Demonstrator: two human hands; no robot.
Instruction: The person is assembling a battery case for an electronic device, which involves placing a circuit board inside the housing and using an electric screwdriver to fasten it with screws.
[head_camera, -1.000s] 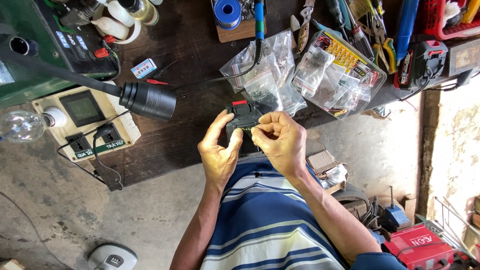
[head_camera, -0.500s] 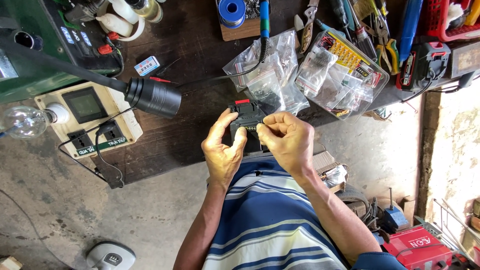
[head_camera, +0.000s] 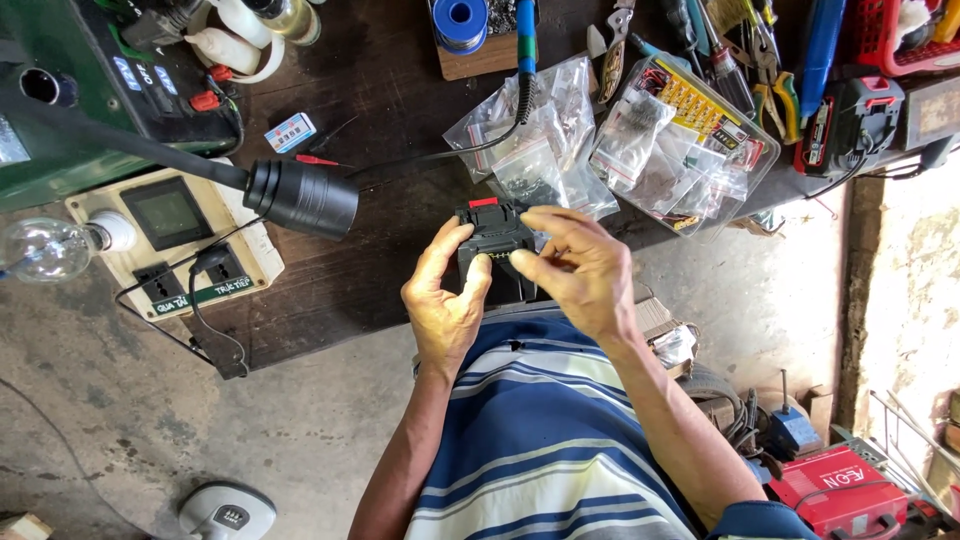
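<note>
A: Change since half a second ago: the right hand (head_camera: 580, 270) has opened out a little; its fingers spread above the black battery pack (head_camera: 493, 240), where before they were bunched over it. The pack itself sits in much the same spot at the near edge of the workbench (head_camera: 400, 90).

B: Surroundings?

A: Just beyond the pack, a heap of clear plastic bags (head_camera: 545, 140) of small parts, and to their right a clear tray (head_camera: 700, 140) of components. A blue-handled soldering iron (head_camera: 525, 40) lies across the far side, its cable running over the bags. Left of the pack, the black lamp head (head_camera: 300, 195) on its arm points in toward it (closest obstruction, but not touching). Farther left, a socket board (head_camera: 175, 240) with a bare bulb (head_camera: 50, 248). Far right, a second battery pack (head_camera: 850, 120), black and red.

B: Hand pose?

A: Left hand (head_camera: 445, 300) grips the pack from the left, thumb pressed on its near face, fingers clamped around the side. Right hand: thumb and forefinger pinched together at the pack's near edge, on something too small to identify; other fingers fanned out.

B: Pack appearance?

A: Black, blocky, with a red latch on its far end; held in front of the striped shirt (head_camera: 540, 450).
</note>
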